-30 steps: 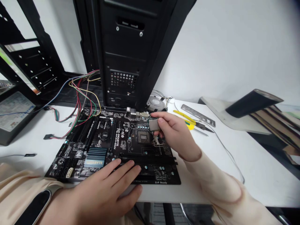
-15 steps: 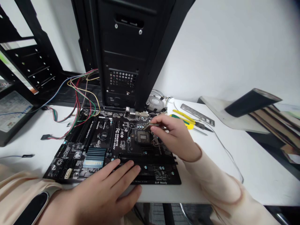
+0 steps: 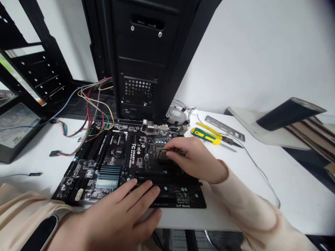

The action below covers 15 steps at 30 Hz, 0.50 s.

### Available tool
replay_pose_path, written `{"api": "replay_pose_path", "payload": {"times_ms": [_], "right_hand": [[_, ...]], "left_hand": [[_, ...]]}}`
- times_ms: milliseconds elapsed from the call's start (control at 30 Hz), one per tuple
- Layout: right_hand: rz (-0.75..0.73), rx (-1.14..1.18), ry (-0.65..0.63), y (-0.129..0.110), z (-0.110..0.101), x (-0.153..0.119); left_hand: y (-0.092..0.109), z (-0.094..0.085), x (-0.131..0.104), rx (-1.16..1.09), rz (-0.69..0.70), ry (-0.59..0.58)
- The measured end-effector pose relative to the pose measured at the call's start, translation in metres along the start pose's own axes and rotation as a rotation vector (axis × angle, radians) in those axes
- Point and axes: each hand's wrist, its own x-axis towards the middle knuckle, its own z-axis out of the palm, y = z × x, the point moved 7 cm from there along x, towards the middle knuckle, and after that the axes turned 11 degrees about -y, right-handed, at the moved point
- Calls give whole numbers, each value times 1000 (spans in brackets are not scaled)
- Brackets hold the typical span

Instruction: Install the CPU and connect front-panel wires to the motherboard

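Observation:
A black motherboard (image 3: 112, 153) lies on the white table, with a blue finned heatsink (image 3: 108, 176) on it. Spread flat, my left hand (image 3: 123, 209) rests its fingertips on the board's near edge, holding nothing. My right hand (image 3: 187, 155) pinches a small flat metal plate (image 3: 163, 154) over the processor socket area. The fingers cover the plate's right part. Whether it is a loose chip or the socket's cover, I cannot tell.
Behind the board stands a black computer case (image 3: 141, 62) with coloured wires (image 3: 89, 108) at its left. A fan (image 3: 176, 115), a green and yellow screwdriver (image 3: 205, 136), pliers (image 3: 220, 134) and a metal bracket (image 3: 225, 128) lie at the right. A power supply (image 3: 18, 125) sits far left.
My right hand has lowered the plate from a tilted position above the socket to a flatter one over it. My left hand stays on the board. The view has shifted slightly.

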Motion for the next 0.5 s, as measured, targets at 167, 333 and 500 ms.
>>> {"api": "replay_pose_path", "payload": {"times_ms": [167, 333, 500], "right_hand": [[55, 26, -29, 4, 1, 0], [75, 22, -46, 4, 1, 1], [38, -71, 35, 3, 2, 0]], "left_hand": [[0, 0, 0, -1, -4, 6], [0, 0, 0, 0, -2, 8], [0, 0, 0, 2, 17, 22]]}}
